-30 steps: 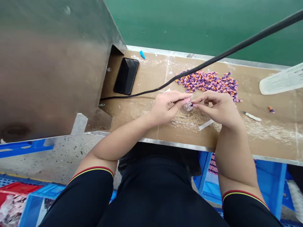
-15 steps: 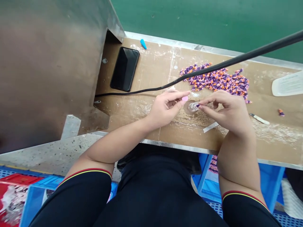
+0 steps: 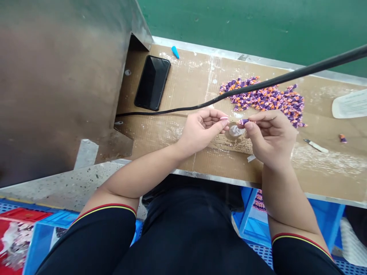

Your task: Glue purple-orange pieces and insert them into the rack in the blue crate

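My left hand point(image 3: 202, 128) pinches a small pink disc point(image 3: 224, 118) between thumb and forefinger. Facing it, my right hand point(image 3: 271, 135) holds a small purple and orange piece point(image 3: 243, 122) at its fingertips. Between and just below the two pieces, a small clear round dish point(image 3: 235, 131) stands on the cardboard-covered table point(image 3: 183, 82). Behind my right hand lies a heap of similar purple, orange and pink pieces point(image 3: 266, 95).
A black cable point(image 3: 206, 103) crosses above the table. Around lie a phone point(image 3: 152, 83), a blue tip point(image 3: 175, 52), a knife point(image 3: 317, 146), a loose piece point(image 3: 343, 138) and a white container point(image 3: 349, 104). A metal cabinet point(image 3: 63, 84) stands left.
My right hand has lifted the purple piece up from the clear dish and turned it sideways. The pink disc in my left hand has tilted and now shows edge-on.
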Demonstrator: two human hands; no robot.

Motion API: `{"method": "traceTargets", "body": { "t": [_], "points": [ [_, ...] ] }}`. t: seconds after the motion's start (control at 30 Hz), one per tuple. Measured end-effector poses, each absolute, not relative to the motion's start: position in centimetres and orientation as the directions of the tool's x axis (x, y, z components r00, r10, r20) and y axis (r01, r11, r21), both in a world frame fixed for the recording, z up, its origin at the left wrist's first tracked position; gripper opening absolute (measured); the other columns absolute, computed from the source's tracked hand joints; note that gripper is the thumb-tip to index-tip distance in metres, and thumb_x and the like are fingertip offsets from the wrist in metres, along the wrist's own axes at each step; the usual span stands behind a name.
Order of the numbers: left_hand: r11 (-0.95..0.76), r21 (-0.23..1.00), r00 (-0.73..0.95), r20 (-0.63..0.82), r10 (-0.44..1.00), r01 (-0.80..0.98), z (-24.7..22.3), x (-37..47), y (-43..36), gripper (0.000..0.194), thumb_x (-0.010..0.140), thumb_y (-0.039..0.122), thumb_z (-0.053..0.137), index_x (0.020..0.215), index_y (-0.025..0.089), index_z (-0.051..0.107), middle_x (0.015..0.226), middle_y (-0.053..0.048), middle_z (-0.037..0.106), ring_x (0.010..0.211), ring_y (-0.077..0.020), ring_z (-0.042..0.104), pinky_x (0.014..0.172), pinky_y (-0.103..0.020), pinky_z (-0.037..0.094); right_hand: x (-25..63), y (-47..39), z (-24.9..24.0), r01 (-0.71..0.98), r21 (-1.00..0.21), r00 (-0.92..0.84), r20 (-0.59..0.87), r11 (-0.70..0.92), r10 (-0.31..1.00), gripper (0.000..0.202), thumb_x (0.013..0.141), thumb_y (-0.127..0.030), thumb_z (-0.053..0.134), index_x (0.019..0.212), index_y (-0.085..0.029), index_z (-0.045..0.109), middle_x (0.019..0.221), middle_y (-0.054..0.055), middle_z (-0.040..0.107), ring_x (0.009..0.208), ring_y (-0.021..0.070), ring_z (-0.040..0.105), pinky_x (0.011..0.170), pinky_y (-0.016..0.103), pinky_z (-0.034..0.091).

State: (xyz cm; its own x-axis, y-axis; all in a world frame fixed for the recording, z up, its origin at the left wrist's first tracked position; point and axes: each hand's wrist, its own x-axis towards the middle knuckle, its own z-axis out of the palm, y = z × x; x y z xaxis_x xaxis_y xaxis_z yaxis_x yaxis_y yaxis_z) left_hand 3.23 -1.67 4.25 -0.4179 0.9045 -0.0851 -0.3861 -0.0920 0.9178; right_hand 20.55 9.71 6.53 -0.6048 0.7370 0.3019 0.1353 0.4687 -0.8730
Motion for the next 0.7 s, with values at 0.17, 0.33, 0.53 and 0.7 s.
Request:
{"method": "traceTargets", "body": {
  "t": [0.17,0.33,0.53,0.7],
  "points": [
    [-0.106,0.949,-0.444,-0.038,0.895,-0.296,4.6,3.2,-1.5,0.04,0.083,0.054,0.101,0.09,0.019,0.085,0.093,-0.006,0.085,0.084,-0.016,0.079,0.082,-0.031,0.068,20.2,9.1,6.9,0.073,-0.903,-0.55,0.317,0.423,0.773,0.029,0.103,-0.056,0.086,0.104,-0.03,0.074,0.095,0.003,0.083,0.081,0.0216,0.084,0.07,0.037,0.073],
    [-0.082,0.938,-0.44,-0.081,0.894,-0.338,4.3,3.4,-1.2,0.037,0.087,0.056,0.097,0.093,0.021,0.089,0.084,-0.004,0.081,0.073,-0.0124,0.071,0.069,-0.027,0.061,20.0,9.0,6.9,0.076,-0.918,-0.517,0.297,0.389,0.803,0.032,0.101,-0.059,0.088,0.101,-0.03,0.073,0.093,0.004,0.082,0.082,0.0234,0.085,0.067,0.037,0.073],
    [-0.127,0.907,-0.436,-0.067,0.897,-0.401,4.5,3.8,-1.2,0.043,0.083,0.06,0.1,0.094,0.02,0.088,0.09,-0.006,0.085,0.076,-0.0128,0.076,0.077,-0.029,0.069,19.2,7.6,6.4,0.008,-0.949,-0.462,0.276,0.315,0.843,0.031,0.106,-0.058,0.082,0.104,-0.029,0.072,0.093,0.002,0.082,0.09,0.0238,0.089,0.063,0.031,0.073],
    [-0.116,0.933,-0.441,-0.05,0.896,-0.341,4.7,3.9,-1.4,0.04,0.085,0.053,0.101,0.089,0.016,0.084,0.091,-0.008,0.087,0.074,-0.0123,0.078,0.072,-0.025,0.068,19.3,7.6,6.2,-0.048,-0.943,-0.468,0.313,0.33,0.826,0.03,0.103,-0.054,0.087,0.105,-0.027,0.074,0.095,0.001,0.083,0.084,0.021,0.087,0.066,0.031,0.074]
  ]
}}
